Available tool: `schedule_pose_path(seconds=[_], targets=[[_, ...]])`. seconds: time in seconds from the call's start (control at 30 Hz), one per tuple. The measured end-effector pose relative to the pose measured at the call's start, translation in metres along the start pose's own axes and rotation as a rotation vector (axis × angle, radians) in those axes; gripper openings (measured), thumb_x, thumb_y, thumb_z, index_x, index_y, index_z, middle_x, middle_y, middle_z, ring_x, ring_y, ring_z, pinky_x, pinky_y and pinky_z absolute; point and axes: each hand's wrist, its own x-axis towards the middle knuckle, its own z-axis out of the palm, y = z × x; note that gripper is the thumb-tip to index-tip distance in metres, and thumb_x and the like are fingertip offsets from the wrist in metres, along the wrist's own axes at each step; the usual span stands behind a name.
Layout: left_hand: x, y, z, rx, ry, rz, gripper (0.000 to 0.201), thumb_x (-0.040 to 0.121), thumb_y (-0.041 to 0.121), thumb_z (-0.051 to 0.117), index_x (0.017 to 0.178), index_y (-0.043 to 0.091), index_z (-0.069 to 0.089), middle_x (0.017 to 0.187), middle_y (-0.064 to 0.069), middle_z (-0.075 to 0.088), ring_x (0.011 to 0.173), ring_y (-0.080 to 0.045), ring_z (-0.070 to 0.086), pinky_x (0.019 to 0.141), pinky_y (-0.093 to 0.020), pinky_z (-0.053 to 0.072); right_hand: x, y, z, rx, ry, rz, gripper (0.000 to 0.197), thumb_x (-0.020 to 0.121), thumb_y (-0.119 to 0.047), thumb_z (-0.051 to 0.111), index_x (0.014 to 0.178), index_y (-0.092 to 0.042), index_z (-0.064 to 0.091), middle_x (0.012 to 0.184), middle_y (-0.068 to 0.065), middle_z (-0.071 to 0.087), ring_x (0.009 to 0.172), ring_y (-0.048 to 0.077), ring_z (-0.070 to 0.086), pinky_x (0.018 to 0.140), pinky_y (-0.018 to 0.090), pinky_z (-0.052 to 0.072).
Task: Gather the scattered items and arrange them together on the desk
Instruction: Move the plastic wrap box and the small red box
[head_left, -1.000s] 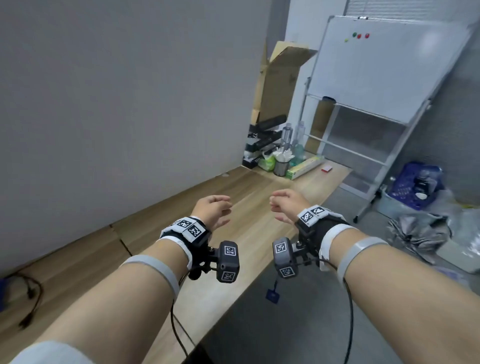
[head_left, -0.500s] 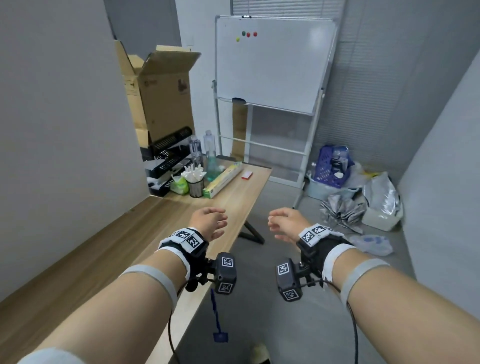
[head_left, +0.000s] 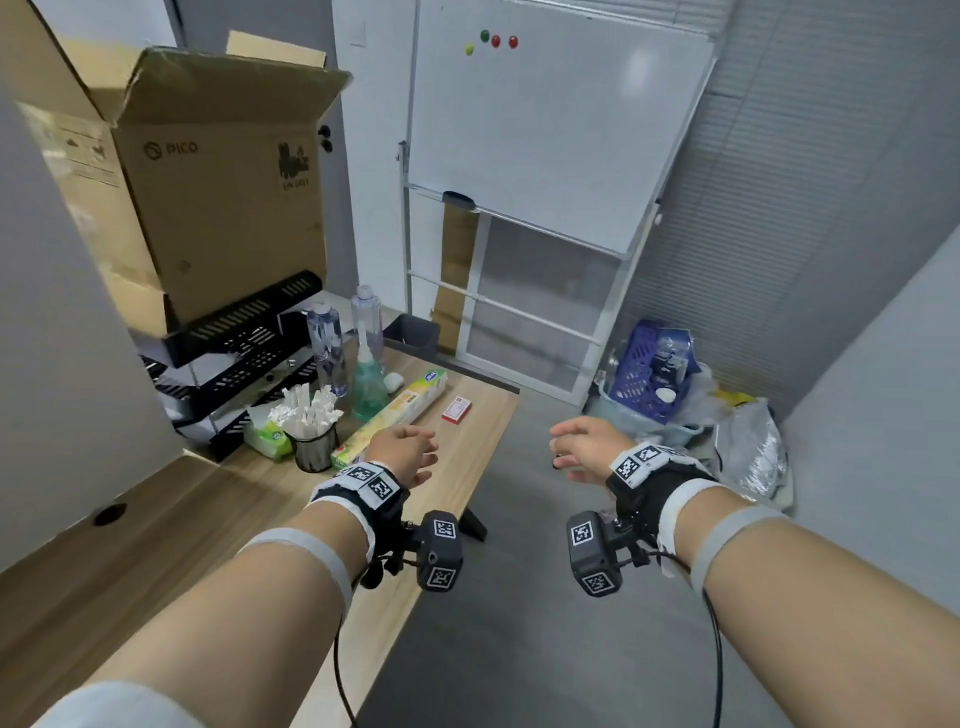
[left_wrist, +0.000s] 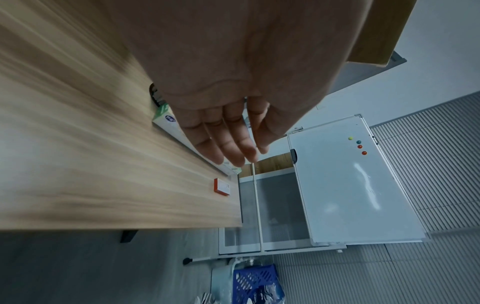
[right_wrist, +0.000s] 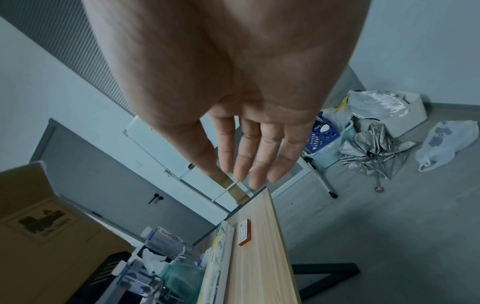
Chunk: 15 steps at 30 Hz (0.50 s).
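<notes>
Fingers relaxed and empty, left hand (head_left: 404, 449) hovers seemingly just short of long box (head_left: 390, 417); red box (head_left: 457, 409) beyond.

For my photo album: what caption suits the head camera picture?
Both hands, left and right, hover empty near the cluttered end of the wooden desk.

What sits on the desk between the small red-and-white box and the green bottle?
The long yellow-green cardboard box lies between the small red-and-white box and the green bottle, clearest in the head view.
</notes>
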Motion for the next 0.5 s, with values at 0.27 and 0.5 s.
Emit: schedule_pose_path(seconds=[0.27,0.5], targets=[[0.099,0.004,-0.025,0.119,0.174,-0.027,0.016,0.083,0.005,0.061,0.080,0.019,0.068,0.086,-0.011,0.063,0.065,-0.021,0.055,0.064,-0.028,0.047,0.115,-0.026,0.035,-0.275,-0.111,0.021,0.010,0.083,-0.015,0.065,0.083,-0.025,0.063,0.082,0.000,0.061,0.093,0.022,0.060,0.096,0.043,0.053],[0.188,-0.009,-0.024,0.500,0.188,-0.108,0.065,0.078,0.018,0.073,0.139,0.020,0.052,0.128,-0.008,0.057,0.106,-0.030,0.065,0.085,-0.031,0.054,0.245,-0.037,0.078,-0.629,-0.231,-0.079,0.035,0.076,-0.017,0.063,0.111,-0.024,0.061,0.109,0.005,0.059,0.091,0.019,0.060,0.071,0.021,0.048]])
